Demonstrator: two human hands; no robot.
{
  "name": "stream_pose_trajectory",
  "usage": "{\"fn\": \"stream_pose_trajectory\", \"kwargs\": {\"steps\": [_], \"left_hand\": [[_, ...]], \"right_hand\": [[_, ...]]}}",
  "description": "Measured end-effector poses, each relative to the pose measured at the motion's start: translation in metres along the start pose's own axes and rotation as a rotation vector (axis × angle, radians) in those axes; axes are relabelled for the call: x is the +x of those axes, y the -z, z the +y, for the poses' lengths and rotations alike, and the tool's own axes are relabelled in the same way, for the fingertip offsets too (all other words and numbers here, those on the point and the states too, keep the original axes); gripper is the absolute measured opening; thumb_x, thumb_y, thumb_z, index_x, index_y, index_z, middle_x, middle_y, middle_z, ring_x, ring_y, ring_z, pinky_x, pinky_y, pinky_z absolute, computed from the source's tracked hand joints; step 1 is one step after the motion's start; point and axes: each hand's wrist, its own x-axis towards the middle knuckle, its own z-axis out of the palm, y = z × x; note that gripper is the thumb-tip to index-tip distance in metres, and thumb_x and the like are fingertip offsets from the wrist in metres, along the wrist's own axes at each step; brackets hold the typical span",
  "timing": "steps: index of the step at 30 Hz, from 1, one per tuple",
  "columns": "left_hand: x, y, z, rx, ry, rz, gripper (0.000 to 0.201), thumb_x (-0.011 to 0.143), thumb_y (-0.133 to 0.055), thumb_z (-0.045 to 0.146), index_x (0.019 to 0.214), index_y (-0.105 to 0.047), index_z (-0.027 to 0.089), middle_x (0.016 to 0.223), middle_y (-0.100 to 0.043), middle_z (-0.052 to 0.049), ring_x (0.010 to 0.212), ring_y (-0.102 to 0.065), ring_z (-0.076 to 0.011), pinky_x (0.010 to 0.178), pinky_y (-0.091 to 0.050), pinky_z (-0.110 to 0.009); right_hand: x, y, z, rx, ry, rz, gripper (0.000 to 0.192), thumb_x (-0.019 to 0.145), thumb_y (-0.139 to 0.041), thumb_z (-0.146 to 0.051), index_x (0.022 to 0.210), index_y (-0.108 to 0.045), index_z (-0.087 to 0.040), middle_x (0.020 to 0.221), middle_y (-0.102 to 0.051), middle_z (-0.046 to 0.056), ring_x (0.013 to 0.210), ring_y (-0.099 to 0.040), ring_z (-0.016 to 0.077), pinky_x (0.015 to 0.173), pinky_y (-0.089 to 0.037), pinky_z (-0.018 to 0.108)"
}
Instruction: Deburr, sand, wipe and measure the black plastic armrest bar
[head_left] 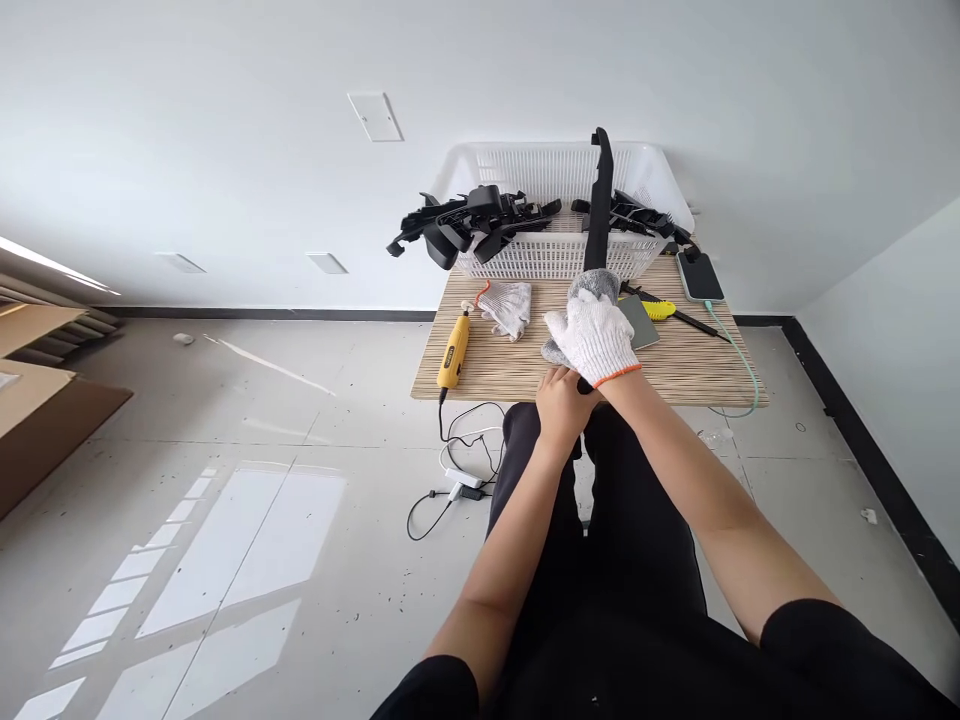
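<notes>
The small wooden table (675,365) stands against the wall, with a white basket (555,180) at its far edge, heaped with black plastic parts (469,220); from in front of the basket a long black part (600,205) rises nearly upright, its long axis running away from the person, its lower end hidden behind the hands. The right hand (594,335), in a white knit glove, lies at the foot of that part, fingers together, though whether it grips the part cannot be told; the bare left hand (561,400) sits just nearer, at the table's front edge, closed on the glove's cuff at the right wrist. A loose pair of gloves (510,305) lies to the left, then a yellow rotary tool (454,352); to the right, a phone (699,275) on a cable and a yellow knife (660,310).
</notes>
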Motion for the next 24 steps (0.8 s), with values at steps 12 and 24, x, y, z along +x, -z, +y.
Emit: {"fn": "stream_pose_trajectory", "kwargs": {"steps": [12,24], "left_hand": [[-0.0001,0.0008,0.0001,0.000,-0.002,0.017,0.018,0.084,-0.071,0.038,0.078,-0.064,0.022,0.084,-0.069,-0.005,0.088,-0.060,-0.0230,0.078,-0.041,-0.034],[0.0004,0.0041,0.0018,-0.008,0.011,0.009,0.018,0.084,-0.071,0.036,0.077,-0.062,0.022,0.085,-0.068,-0.005,0.088,-0.059,-0.0225,0.079,-0.041,-0.034]], "right_hand": [[0.0074,-0.0085,0.0052,0.060,0.081,-0.006,0.057,0.101,-0.032,-0.045,0.131,-0.066,-0.010,0.152,-0.049,0.019,0.141,-0.041,0.0431,0.093,-0.052,0.052],[0.0035,-0.0050,0.0035,0.035,0.144,-0.025,0.066,0.100,-0.032,-0.049,0.151,-0.047,-0.009,0.166,-0.027,0.015,0.152,-0.020,0.0443,0.107,-0.043,0.056]]}}
